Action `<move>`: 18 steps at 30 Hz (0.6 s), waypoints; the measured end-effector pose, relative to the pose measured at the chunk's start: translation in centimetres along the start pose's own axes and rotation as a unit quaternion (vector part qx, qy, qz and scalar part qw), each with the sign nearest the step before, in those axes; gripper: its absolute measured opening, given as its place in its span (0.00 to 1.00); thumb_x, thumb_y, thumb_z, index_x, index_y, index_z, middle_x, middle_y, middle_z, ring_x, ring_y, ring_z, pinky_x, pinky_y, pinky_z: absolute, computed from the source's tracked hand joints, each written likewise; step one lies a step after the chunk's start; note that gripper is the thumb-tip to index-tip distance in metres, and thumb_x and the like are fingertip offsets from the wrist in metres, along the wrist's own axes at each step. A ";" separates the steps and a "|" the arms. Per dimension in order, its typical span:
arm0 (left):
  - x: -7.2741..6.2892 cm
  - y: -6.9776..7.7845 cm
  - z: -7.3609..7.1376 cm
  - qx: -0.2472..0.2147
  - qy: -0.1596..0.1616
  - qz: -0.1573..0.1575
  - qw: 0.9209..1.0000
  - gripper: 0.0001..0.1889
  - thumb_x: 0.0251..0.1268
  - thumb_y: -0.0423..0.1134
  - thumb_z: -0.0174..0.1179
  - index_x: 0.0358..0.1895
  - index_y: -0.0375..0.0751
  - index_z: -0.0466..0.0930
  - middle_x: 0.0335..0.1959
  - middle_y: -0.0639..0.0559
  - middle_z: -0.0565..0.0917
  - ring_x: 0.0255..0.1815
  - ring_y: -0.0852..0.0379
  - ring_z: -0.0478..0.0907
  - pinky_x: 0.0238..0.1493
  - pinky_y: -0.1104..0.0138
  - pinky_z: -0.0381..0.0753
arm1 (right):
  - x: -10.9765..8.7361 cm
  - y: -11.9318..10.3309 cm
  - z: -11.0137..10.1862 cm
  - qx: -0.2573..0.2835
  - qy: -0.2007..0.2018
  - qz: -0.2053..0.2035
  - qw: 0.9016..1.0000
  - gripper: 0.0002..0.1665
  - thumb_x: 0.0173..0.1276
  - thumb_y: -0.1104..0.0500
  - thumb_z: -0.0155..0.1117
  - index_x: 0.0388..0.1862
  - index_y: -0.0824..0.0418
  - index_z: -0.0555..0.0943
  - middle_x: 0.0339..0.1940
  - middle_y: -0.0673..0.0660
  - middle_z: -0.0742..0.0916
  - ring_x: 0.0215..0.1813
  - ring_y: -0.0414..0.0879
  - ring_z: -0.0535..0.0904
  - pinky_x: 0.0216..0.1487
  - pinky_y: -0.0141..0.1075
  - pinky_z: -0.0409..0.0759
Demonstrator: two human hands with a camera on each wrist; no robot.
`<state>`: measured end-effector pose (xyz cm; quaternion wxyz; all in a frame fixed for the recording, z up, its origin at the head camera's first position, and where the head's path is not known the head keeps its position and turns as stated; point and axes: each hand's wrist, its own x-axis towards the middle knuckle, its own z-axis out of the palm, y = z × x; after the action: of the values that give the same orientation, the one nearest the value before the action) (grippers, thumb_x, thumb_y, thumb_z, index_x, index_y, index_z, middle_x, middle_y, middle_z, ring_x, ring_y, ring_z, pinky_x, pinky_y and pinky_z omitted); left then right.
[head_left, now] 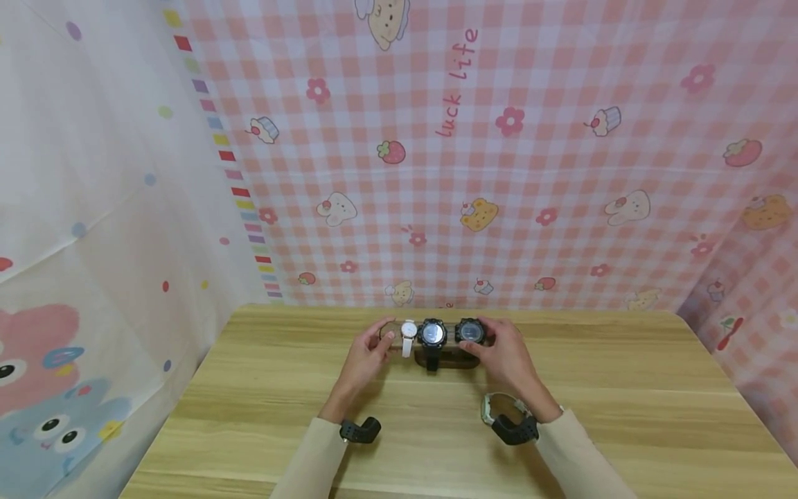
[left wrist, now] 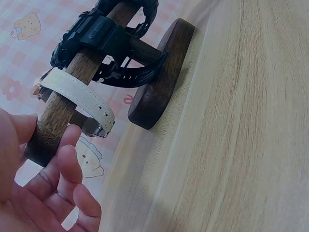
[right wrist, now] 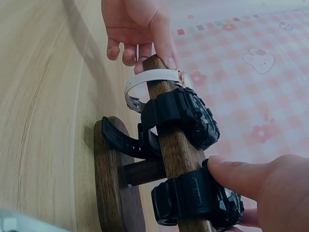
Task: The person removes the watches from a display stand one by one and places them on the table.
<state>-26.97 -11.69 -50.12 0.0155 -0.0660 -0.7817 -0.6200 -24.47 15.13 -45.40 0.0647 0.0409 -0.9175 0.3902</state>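
A dark wooden watch stand (left wrist: 161,79) has a crossbar (right wrist: 178,151) carried on a short post over an oval base. My left hand (head_left: 369,353) pinches the bar's left end between thumb and fingers. Beside those fingertips hangs a white-strapped watch (left wrist: 77,90) with a pinkish-gold case. A black digital watch (head_left: 432,333) is around the bar near its middle, its strap end hanging down. Toward the right end sits a second black digital watch (right wrist: 195,198). My right hand (head_left: 508,353) grips this one, thumb at its face and fingers partly hidden behind it.
Below the right hand, a watch with a pale band (head_left: 488,409) lies on the wooden table (head_left: 424,443), partly behind the black wrist-camera mount (head_left: 515,430). Another mount (head_left: 360,430) is on the left wrist. A pink checked cloth (head_left: 461,173) hangs behind the table.
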 end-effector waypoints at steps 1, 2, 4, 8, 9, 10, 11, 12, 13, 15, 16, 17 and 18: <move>0.0 0.0 0.0 0.001 0.000 -0.001 1.000 0.21 0.75 0.37 0.55 0.68 0.42 0.73 0.28 0.37 0.81 0.24 0.53 0.73 0.22 0.72 0.69 | 0.0 0.1 -0.1 0.001 0.000 0.000 1.000 0.42 0.59 0.51 0.76 0.68 0.69 0.72 0.48 0.64 0.80 0.46 0.55 0.76 0.49 0.48 0.75; 0.0 0.1 0.0 0.000 -0.001 -0.003 1.000 0.21 0.75 0.37 0.55 0.68 0.42 0.73 0.27 0.39 0.81 0.24 0.53 0.73 0.22 0.72 0.69 | 0.0 0.2 -0.1 0.002 0.000 0.001 1.000 0.42 0.60 0.51 0.76 0.68 0.69 0.72 0.49 0.65 0.80 0.47 0.55 0.76 0.50 0.49 0.76; -0.1 0.4 -0.1 0.003 -0.003 -0.005 1.000 0.20 0.75 0.36 0.55 0.68 0.41 0.73 0.25 0.44 0.79 0.24 0.52 0.73 0.21 0.72 0.68 | -0.1 0.3 -0.2 0.006 0.000 0.002 1.000 0.42 0.60 0.51 0.76 0.68 0.69 0.72 0.50 0.66 0.80 0.49 0.56 0.76 0.51 0.50 0.76; -0.8 2.1 -0.3 0.005 -0.012 -0.004 1.000 0.20 0.75 0.32 0.54 0.67 0.39 0.73 0.24 0.46 0.79 0.24 0.49 0.73 0.22 0.72 0.69 | -0.1 0.5 -0.4 0.010 0.002 0.003 1.000 0.42 0.60 0.51 0.75 0.68 0.69 0.72 0.51 0.66 0.80 0.50 0.57 0.76 0.53 0.51 0.75; -1.1 2.6 -0.3 0.006 -0.013 -0.003 1.000 0.20 0.75 0.32 0.53 0.67 0.38 0.73 0.25 0.43 0.79 0.24 0.49 0.74 0.23 0.72 0.69 | -0.2 0.6 -0.5 0.010 0.003 0.002 1.000 0.41 0.60 0.51 0.75 0.68 0.69 0.72 0.51 0.67 0.80 0.50 0.57 0.76 0.53 0.51 0.75; -1.3 3.1 -0.3 0.007 -0.014 -0.001 1.000 0.20 0.75 0.32 0.53 0.67 0.38 0.74 0.25 0.41 0.79 0.24 0.49 0.74 0.23 0.72 0.70 | -0.2 0.7 -0.6 0.010 0.003 0.001 1.000 0.41 0.60 0.52 0.75 0.68 0.69 0.72 0.51 0.67 0.80 0.50 0.57 0.76 0.53 0.52 0.75; -1.5 3.5 -0.4 0.008 -0.014 0.002 1.000 0.19 0.75 0.31 0.53 0.66 0.37 0.74 0.26 0.38 0.80 0.24 0.50 0.74 0.23 0.72 0.70 | -0.2 0.7 -0.7 0.009 0.003 0.000 1.000 0.41 0.60 0.52 0.75 0.67 0.69 0.73 0.51 0.67 0.80 0.50 0.57 0.76 0.53 0.52 0.75; -1.7 3.8 -0.4 0.008 -0.013 0.002 1.000 0.19 0.75 0.31 0.53 0.66 0.37 0.74 0.27 0.35 0.80 0.24 0.52 0.73 0.23 0.73 0.70 | -0.3 0.8 -0.7 0.008 0.004 -0.001 1.000 0.41 0.60 0.52 0.75 0.67 0.69 0.73 0.50 0.67 0.80 0.49 0.57 0.76 0.52 0.51 0.75; -1.8 3.9 -0.4 0.008 -0.014 0.001 1.000 0.19 0.75 0.32 0.53 0.66 0.38 0.74 0.29 0.33 0.80 0.24 0.53 0.73 0.23 0.73 0.70 | -0.3 0.9 -0.8 0.006 0.004 -0.002 1.000 0.41 0.60 0.52 0.75 0.67 0.69 0.73 0.50 0.67 0.80 0.49 0.57 0.76 0.52 0.51 0.75; -1.7 3.7 -0.4 0.009 -0.014 0.000 1.000 0.19 0.75 0.32 0.53 0.66 0.39 0.74 0.30 0.30 0.80 0.24 0.54 0.73 0.23 0.73 0.70 | -0.3 1.1 -1.1 0.001 0.004 -0.003 1.000 0.40 0.60 0.52 0.75 0.67 0.70 0.73 0.49 0.66 0.80 0.48 0.56 0.75 0.50 0.50 0.75; -1.6 3.5 -0.4 0.008 -0.014 0.000 1.000 0.19 0.75 0.32 0.53 0.66 0.38 0.74 0.29 0.31 0.80 0.24 0.54 0.73 0.23 0.73 0.70 | -0.3 1.1 -1.2 -0.001 0.004 -0.003 1.000 0.40 0.60 0.52 0.75 0.67 0.70 0.73 0.48 0.66 0.80 0.47 0.56 0.75 0.49 0.49 0.75; -1.3 3.2 -0.4 0.008 -0.015 -0.001 1.000 0.20 0.75 0.32 0.53 0.67 0.38 0.73 0.29 0.31 0.80 0.24 0.54 0.73 0.23 0.73 0.70 | -0.4 1.2 -1.3 -0.003 0.004 -0.003 1.000 0.40 0.61 0.51 0.75 0.67 0.70 0.73 0.48 0.66 0.80 0.47 0.55 0.75 0.48 0.49 0.75; -1.1 2.7 -0.3 0.005 -0.016 -0.003 1.000 0.20 0.75 0.32 0.53 0.67 0.39 0.73 0.29 0.32 0.80 0.24 0.54 0.73 0.23 0.72 0.70 | -0.4 1.3 -1.4 -0.005 0.005 -0.002 1.000 0.40 0.61 0.51 0.75 0.67 0.70 0.73 0.48 0.66 0.79 0.46 0.55 0.75 0.48 0.49 0.75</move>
<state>-25.59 -11.49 -47.56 0.0018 -0.0737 -0.7852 -0.6149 -24.17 17.05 -45.42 0.0700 0.0410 -0.9192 0.3854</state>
